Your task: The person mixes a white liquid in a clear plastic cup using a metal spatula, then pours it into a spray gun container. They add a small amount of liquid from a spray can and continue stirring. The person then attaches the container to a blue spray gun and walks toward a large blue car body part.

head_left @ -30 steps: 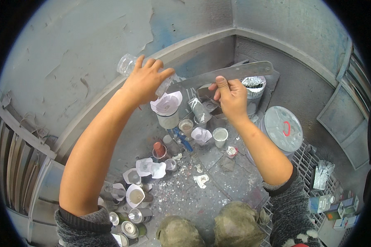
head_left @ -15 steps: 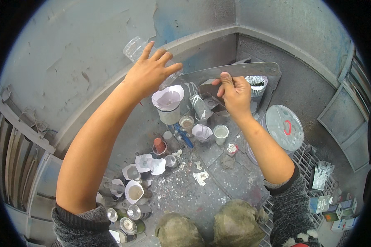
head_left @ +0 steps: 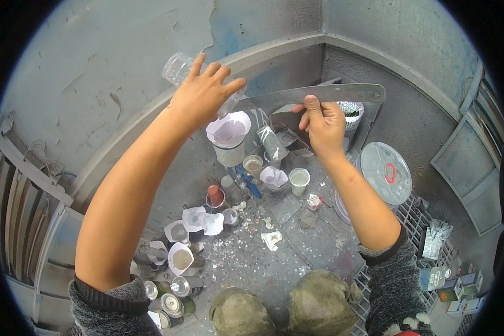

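Note:
My left hand (head_left: 201,94) is closed around a clear plastic cup (head_left: 177,68), tilted with its lower end toward the right. Below that end stands a tub (head_left: 229,155) topped by a white paper strainer (head_left: 229,131). Between thumb and fingers, my right hand (head_left: 323,126) grips a long flat metal strip (head_left: 350,92) that looks like a steel ruler. It reaches leftward to the cup's lower end; whether its tip touches the cup or goes inside, I cannot tell.
Several small cups, including a white one (head_left: 299,181), stand below my hands. More paper strainers (head_left: 186,259) and cans (head_left: 172,305) line the lower left. A lidded bucket (head_left: 384,173) sits at right by a floor grating (head_left: 414,224). Metal walls (head_left: 123,61) rise behind.
The cup and my left hand have shifted slightly left. My right hand and the metal strip have slid a little to the right.

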Demonstrator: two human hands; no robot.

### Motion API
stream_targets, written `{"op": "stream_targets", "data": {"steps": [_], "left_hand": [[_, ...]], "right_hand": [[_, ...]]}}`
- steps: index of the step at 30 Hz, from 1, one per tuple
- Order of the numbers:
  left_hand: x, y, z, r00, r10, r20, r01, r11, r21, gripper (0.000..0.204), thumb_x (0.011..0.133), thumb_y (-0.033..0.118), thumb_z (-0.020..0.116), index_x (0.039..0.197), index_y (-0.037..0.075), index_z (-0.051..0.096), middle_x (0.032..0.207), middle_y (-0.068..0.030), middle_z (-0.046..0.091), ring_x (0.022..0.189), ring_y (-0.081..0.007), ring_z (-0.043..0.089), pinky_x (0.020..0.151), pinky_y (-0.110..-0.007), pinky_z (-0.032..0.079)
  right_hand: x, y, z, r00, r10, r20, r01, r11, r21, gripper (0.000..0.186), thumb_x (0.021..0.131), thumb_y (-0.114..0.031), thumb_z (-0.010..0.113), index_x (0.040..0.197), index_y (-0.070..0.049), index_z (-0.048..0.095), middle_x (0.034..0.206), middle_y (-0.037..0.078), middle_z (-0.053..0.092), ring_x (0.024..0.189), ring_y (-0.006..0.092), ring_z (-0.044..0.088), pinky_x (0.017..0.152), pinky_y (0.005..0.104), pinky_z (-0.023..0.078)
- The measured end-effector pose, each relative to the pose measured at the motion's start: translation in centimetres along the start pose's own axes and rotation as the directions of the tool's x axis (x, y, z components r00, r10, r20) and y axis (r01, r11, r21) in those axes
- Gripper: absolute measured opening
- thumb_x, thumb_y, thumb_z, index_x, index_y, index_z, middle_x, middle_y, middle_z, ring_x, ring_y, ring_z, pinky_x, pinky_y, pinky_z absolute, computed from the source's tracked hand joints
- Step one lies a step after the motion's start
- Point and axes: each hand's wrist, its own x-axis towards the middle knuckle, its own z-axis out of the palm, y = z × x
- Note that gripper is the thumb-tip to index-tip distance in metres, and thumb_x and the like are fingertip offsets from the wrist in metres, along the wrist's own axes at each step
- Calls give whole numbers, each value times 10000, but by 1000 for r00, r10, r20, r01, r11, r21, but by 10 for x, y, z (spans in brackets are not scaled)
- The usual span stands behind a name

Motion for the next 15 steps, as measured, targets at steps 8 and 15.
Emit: {"op": "stream_targets", "data": {"steps": [8, 15], "left_hand": [[-1, -4, -5, 999, -33, -10, 33, 999, 27, 939, 615, 171, 937, 1444, 250, 502, 1354, -61, 586, 1355, -271, 498, 1248, -541, 257], [-4, 2, 4, 999, -9, -35, 10, 1000, 18, 896, 658, 167, 909, 1445, 254, 490, 1354, -64, 587, 1342, -274, 512, 1234, -530, 286]], "right_hand": [[-3, 5, -5, 1000, 29, 6, -28, 999, -42, 363, 1041, -363, 646, 963, -13, 697, 822, 65, 743, 564, 59, 566, 515, 228, 432], [-6, 5, -5, 999, 34, 4, -34, 999, -6, 351, 1042, -359, 646, 975, -19, 705, 822, 58, 743, 557, 59, 562, 512, 231, 432]]}}
